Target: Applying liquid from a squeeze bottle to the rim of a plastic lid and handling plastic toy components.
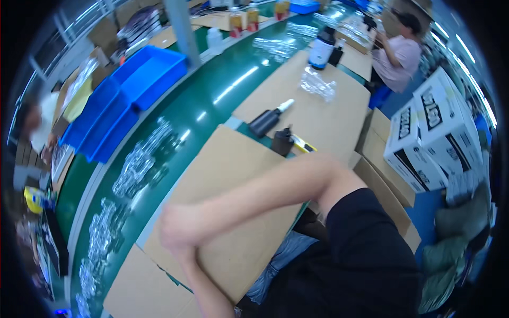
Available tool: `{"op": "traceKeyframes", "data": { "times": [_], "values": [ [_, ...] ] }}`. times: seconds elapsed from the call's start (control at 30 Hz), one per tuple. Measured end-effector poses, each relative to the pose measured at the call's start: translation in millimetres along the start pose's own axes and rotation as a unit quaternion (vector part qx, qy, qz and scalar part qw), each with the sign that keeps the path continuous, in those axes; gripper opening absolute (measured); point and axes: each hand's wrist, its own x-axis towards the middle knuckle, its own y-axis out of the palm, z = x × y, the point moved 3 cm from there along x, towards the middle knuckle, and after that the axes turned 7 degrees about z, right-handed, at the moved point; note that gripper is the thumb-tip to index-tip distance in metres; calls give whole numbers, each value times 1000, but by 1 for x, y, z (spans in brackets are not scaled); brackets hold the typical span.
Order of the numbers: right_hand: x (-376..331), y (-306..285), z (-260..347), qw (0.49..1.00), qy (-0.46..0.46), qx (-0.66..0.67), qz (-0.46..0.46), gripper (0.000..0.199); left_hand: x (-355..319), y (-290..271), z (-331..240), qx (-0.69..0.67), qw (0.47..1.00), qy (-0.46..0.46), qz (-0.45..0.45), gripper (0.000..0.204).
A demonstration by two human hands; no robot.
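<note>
A long green conveyor belt [212, 90] carries clear plastic bags [140, 159] past flat brown cardboard sheets [233, 175]. The blurred right hand [180, 228] rests on the cardboard, its grip indiscernible. Blue plastic bins [127, 90] sit beyond.

white cartons [432, 132] with black print, stacked right of bench | white-labelled dark jug [321, 49] far on cardboard | clear plastic bags [140, 159] along green belt

Colours on the line
Green belt [212, 90], blue trays [132, 90], tan cardboard sheets [233, 175], black bottle [265, 122] w/ white tip, white cartons [435, 132] w/ black print.
</note>
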Motion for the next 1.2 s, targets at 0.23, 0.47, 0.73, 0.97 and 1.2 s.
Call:
{"op": "traceKeyframes", "data": {
  "times": [0.23, 0.47, 0.73, 0.97, 1.2],
  "values": [
    [-366, -74, -147, 713, 499, 43, -490, 36, -6, -6, -4, -118, 988, 59, -76, 20],
    [-493, 42, -190, 639, 751, -154, -66, 43, -49, 36, -72, -196, 976, 94, -20, 20],
    [-325, -43, 28, 830, 384, 140, -379, 52, -110, 129, -165, -335, 907, 175, 185, 68],
    [-315, 50, 52, 401, 332, 642, -563, 57, -119, 107, -100, -456, 878, 91, 115, 86],
    [-289, 79, -56, 109, 271, 780, -554, 58, -137, 76, -70, -265, 937, 174, 145, 75]
  ]
}}
